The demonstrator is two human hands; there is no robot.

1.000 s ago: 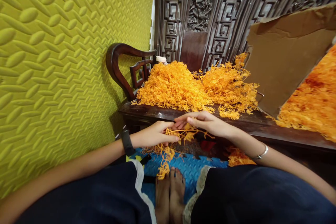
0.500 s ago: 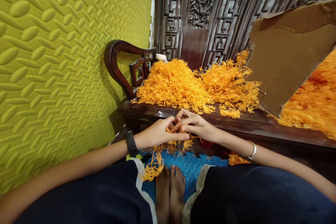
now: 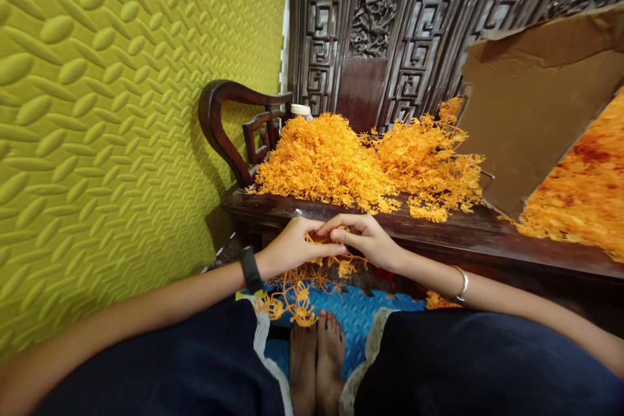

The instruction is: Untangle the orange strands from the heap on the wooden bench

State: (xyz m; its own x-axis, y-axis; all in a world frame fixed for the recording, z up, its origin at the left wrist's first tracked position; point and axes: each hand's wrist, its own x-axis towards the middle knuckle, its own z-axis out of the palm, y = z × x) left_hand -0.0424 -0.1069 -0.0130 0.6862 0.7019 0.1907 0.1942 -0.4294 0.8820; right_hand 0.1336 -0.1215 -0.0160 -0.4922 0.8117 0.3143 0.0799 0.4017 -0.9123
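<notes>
My left hand [image 3: 295, 248] and my right hand [image 3: 371, 242] meet in front of the bench edge, fingertips close together. Both are closed around thin orange strands [image 3: 312, 238], partly hidden by the fingers. Curly orange stringy pieces [image 3: 301, 302] dangle below my left hand, over my feet. A smaller orange tuft [image 3: 347, 268] shows just under the fingers. Behind my hands, a large heap of the same orange stringy pieces [image 3: 326, 159] lies on the dark wooden bench [image 3: 312, 211], with a looser heap [image 3: 426, 162] to its right.
A brown cardboard sheet [image 3: 536, 97] leans at the right, with more orange material [image 3: 580, 188] beside it. A carved backrest [image 3: 363, 88] rises behind the bench, and a curved armrest [image 3: 212, 117] stands at left. Yellow padding [image 3: 121, 143] covers the left wall. Blue matting [image 3: 363, 309] lies underfoot.
My right hand's fingers have curled in closer to my left fingertips. The dangling orange pieces have swung and spread, with another tuft now showing to the left.
</notes>
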